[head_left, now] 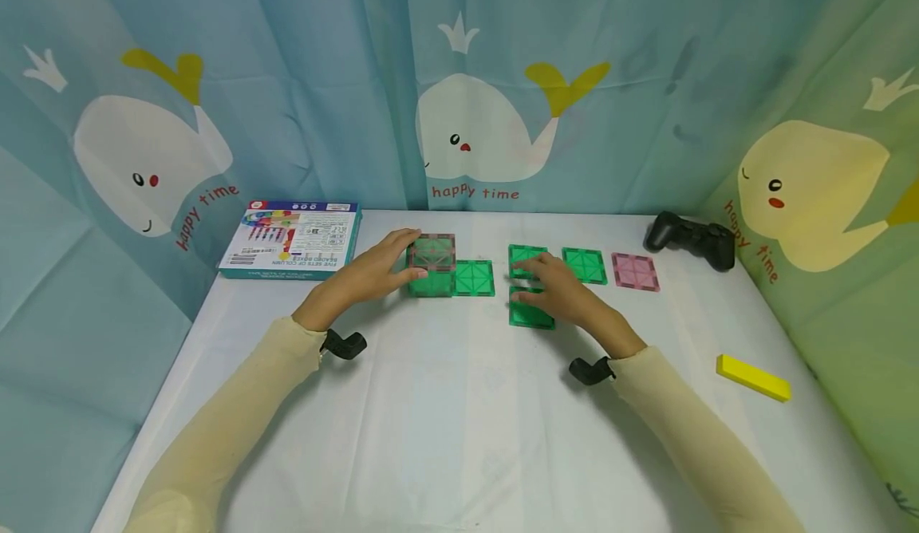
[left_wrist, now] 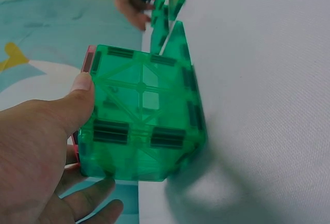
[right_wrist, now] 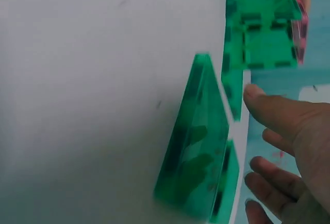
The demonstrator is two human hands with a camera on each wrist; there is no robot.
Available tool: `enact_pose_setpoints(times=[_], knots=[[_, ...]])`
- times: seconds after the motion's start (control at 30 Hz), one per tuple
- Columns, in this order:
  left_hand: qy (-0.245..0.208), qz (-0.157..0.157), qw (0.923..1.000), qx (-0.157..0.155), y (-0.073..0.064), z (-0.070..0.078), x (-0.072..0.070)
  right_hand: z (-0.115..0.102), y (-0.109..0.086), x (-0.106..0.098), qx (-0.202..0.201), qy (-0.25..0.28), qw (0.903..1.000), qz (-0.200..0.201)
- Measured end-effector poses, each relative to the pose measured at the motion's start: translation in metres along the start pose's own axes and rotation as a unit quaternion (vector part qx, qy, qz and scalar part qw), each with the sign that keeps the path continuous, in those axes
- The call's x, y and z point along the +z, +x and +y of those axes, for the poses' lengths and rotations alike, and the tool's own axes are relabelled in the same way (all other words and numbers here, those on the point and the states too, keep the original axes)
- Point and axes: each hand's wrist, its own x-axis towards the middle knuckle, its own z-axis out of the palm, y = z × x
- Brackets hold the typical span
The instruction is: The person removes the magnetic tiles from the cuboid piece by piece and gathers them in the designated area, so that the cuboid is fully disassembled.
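Left of the table's middle stands a cube of magnetic tiles, its sides green and its top pink. My left hand holds it, thumb along the pink edge and fingers on the far side. A flat green tile adjoins the cube on the right. My right hand hovers with thumb and fingers apart and nothing between them. Just below it, a green tile stands up from the table, beside another green tile lying behind it.
Farther right lie a green tile and a pink tile. A black game controller sits at the back right, and a yellow block nearer the right edge. At the back left lies a printed box. Curtains close off the back and sides.
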Motion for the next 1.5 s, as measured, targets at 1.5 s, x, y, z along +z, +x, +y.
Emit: enact_pose_setpoints(times=[1.5], knots=[[0.005,-0.011,0.9999,-0.005,0.001,0.002,-0.003,-0.030,0.028,0.007,-0.014,0.022,0.9995,-0.019]])
